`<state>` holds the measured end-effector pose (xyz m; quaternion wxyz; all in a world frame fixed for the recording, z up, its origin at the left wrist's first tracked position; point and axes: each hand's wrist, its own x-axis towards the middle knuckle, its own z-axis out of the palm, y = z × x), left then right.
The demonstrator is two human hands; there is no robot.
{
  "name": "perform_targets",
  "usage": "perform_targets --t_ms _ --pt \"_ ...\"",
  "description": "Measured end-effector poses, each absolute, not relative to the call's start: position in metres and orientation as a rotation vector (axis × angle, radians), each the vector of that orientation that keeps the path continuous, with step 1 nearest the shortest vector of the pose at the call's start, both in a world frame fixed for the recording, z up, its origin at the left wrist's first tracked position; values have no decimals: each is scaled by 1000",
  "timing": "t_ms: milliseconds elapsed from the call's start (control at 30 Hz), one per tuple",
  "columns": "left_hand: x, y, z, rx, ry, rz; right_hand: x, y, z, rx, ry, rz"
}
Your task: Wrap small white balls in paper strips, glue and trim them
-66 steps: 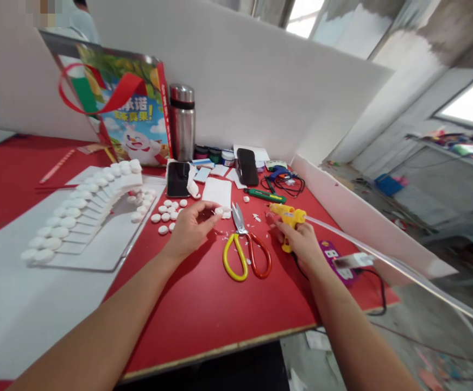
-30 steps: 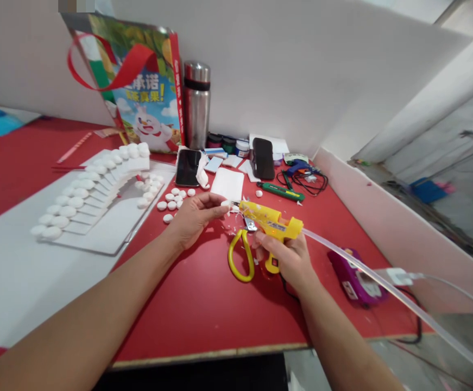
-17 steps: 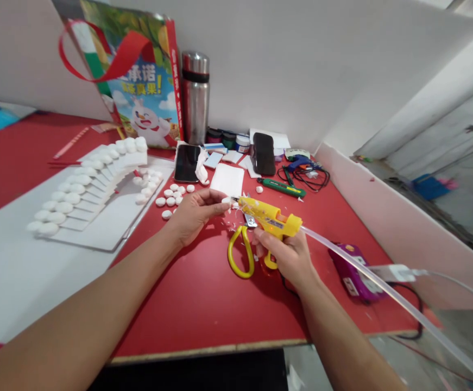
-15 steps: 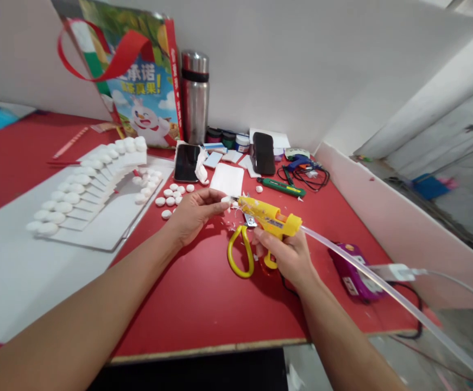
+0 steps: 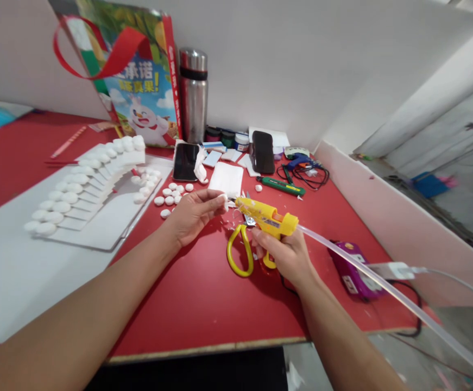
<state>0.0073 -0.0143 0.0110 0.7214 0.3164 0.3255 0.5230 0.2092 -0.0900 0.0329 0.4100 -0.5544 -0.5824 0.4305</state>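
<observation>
Head view: across the red worktop [image 5: 215,309], a curved white assembly [image 5: 129,158] lies toward the left edge. Nearer the right edge, the right grip [image 5: 283,252] wraps a yellow glue gun [image 5: 260,213]. The white piece [image 5: 225,201], pinched in the left grip [image 5: 191,218] well in from the front edge, has just tipped, presumably presenting another side to the glue gun.

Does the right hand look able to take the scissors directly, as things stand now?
Probably not: the right hand is holding the yellow glue gun, which also hides part of the scissors from view.
</observation>
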Motion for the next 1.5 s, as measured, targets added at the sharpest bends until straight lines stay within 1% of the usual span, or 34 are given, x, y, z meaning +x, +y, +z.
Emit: perform_targets --t_ms 400,667,900,1200,1500 --pt "7 -15 12 682 713 1125 210 -90 35 -1417 -1439 1024" --pt "9 -18 13 789 726 1100 208 -89 38 -1392 -1495 984" --pt "7 -16 14 721 719 1153 210 -89 37 -1397 -1499 1002" --pt "5 -15 13 648 718 1127 210 -91 39 -1409 -1475 1017" --pt "4 -14 11 682 705 1120 222 -84 38 -1368 -1428 886"
